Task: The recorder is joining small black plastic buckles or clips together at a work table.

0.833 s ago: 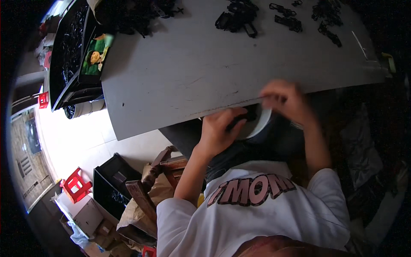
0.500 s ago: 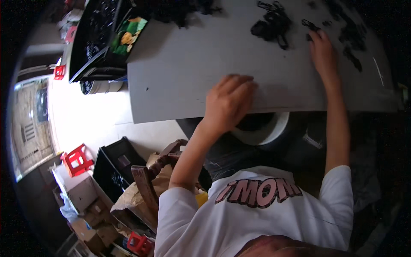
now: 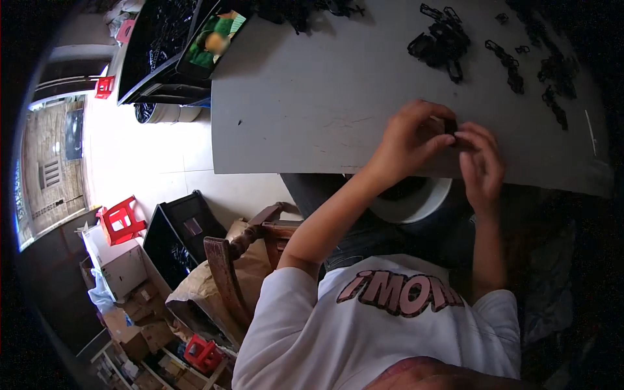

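Head view: a person in a white printed T-shirt [image 3: 396, 312] sits at the near edge of a grey table [image 3: 312, 97], both hands meeting over a small black piece [image 3: 451, 127] just above that edge. The left hand [image 3: 413, 140] curls around it, thumb and fingertips pinched on the piece; the right hand [image 3: 481, 162] comes in from the right with its fingers bent against the same piece, so the two hands touch across it. Held between both sets of fingertips like this, the piece appears braced from either side, a grip that suits fitting or pressing something small; the piece is too small to tell what kind it is.

Below the hands, partly hidden under the table edge, a white round bowl [image 3: 416, 201] rests about the person's lap, seemingly placed there to be directly under the work. Farther out on the table, well apart from the hands, lie a heap of black linked parts [image 3: 442, 42] and a looser scatter of black parts [image 3: 552, 78] toward the far right, within arm's reach.

At the far left of the table stand black trays [image 3: 156, 58], one beside a green printed card [image 3: 218, 36]. On the floor to the left are a red plastic stool [image 3: 120, 221], a black crate [image 3: 179, 237], a wooden chair [image 3: 240, 260] with brown paper sacks, and cardboard boxes [image 3: 123, 279].
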Tool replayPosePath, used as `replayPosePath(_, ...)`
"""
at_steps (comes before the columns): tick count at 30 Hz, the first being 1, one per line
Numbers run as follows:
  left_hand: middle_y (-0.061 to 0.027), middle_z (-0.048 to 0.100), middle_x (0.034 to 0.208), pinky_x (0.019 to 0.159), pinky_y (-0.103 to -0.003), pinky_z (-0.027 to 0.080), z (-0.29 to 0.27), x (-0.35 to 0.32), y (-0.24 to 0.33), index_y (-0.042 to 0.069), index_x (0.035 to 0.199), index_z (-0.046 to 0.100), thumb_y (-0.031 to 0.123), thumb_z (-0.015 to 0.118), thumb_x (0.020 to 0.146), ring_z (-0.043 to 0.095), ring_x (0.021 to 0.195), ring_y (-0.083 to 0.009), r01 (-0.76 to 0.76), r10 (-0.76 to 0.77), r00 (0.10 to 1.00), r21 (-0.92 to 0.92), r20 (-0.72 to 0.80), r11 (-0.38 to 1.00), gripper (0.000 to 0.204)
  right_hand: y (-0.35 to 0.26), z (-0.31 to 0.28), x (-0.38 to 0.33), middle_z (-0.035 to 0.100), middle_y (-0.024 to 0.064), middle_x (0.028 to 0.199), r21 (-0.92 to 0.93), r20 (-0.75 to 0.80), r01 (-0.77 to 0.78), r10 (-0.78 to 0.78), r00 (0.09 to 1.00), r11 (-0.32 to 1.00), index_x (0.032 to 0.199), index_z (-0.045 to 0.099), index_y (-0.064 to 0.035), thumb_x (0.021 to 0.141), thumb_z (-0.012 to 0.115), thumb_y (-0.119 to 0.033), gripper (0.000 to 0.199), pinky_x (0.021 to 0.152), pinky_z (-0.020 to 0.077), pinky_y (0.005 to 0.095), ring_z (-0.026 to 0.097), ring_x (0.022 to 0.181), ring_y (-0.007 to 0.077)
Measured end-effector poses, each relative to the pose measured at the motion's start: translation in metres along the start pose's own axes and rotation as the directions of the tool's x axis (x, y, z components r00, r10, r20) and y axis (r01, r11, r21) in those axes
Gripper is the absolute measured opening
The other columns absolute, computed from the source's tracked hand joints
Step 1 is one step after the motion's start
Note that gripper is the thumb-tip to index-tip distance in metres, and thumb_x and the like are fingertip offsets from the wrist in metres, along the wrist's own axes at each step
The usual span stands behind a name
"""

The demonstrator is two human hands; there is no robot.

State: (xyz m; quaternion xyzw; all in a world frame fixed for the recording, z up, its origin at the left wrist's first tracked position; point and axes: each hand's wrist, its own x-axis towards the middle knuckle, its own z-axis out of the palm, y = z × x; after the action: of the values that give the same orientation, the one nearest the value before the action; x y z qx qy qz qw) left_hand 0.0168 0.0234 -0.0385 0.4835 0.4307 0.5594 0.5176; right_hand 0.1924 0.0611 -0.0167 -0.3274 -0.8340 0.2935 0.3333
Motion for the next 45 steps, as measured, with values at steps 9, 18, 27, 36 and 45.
replayPosePath(9, -0.0100, 0.051, 0.108, 0.084, -0.031, 0.050, 0.008, -0.006, 0.016, 0.004, 0.109, 0.056, -0.005, 0.068, 0.071, 0.058, 0.095, -0.0215, -0.179, 0.181, 0.983, 0.248, 0.018, 0.952, 0.041, -0.004, 0.016, -0.003, 0.059, 0.0074, 0.107, 0.726, 0.123, -0.413, 0.487, 0.864, 0.549, 0.113, 0.054, -0.0008, 0.086, 0.062, -0.011, 0.030, 0.087, 0.0464, 0.0301, 0.057, 0.100, 0.0166)
replayPosePath(18, -0.0100, 0.054, 0.102, 0.084, -0.030, 0.046, 0.002, -0.013, -0.004, 0.002, 0.094, 0.055, -0.004, 0.067, 0.075, 0.056, 0.097, -0.0210, -0.161, 0.161, 0.987, 0.007, 0.003, 0.987, 0.024, 0.000, 0.023, -0.011, 0.061, 0.0066, 0.101, 0.783, 0.070, -0.331, 0.455, 0.888, 0.526, 0.105, 0.058, -0.0023, 0.083, 0.066, -0.011, 0.025, 0.084, 0.0467, 0.0294, 0.058, 0.093, 0.0148)
replayPosePath(27, -0.0050, 0.057, 0.097, 0.084, -0.027, 0.045, 0.001, -0.017, 0.015, 0.002, 0.099, 0.053, -0.007, 0.054, 0.081, 0.056, 0.092, -0.0137, 0.032, -0.045, 0.998, -0.236, -0.049, 0.971, 0.021, -0.004, 0.026, -0.013, 0.061, 0.0067, 0.100, 0.661, 0.039, -0.337, 0.418, 0.908, 0.670, 0.106, 0.059, -0.0035, 0.083, 0.067, -0.015, 0.027, 0.084, 0.0475, 0.0304, 0.059, 0.095, 0.0159)
replayPosePath(36, -0.0084, 0.059, 0.097, 0.080, -0.030, 0.049, -0.002, -0.002, 0.013, 0.002, 0.091, 0.058, -0.010, 0.058, 0.075, 0.060, 0.092, -0.0189, -0.230, 0.236, 0.972, 0.303, 0.017, 0.925, 0.020, -0.006, 0.022, 0.001, 0.060, 0.0039, 0.093, 0.710, -0.106, -0.305, 0.523, 0.846, 0.635, 0.105, 0.058, -0.0044, 0.086, 0.066, -0.020, 0.026, 0.076, 0.0468, 0.0264, 0.057, 0.085, 0.0120)
replayPosePath(45, -0.0081, 0.060, 0.087, 0.070, -0.030, 0.050, -0.032, 0.016, 0.004, 0.001, 0.086, 0.057, -0.014, 0.052, 0.072, 0.060, 0.083, -0.0136, -0.053, 0.051, 0.985, -0.012, -0.168, 0.999, 0.021, -0.009, 0.007, 0.020, 0.059, 0.0013, 0.088, 0.311, -0.201, -0.268, 0.339, 0.919, 0.912, 0.102, 0.058, -0.0025, 0.087, 0.061, -0.008, 0.017, 0.065, 0.0435, 0.0210, 0.053, 0.076, 0.0062)
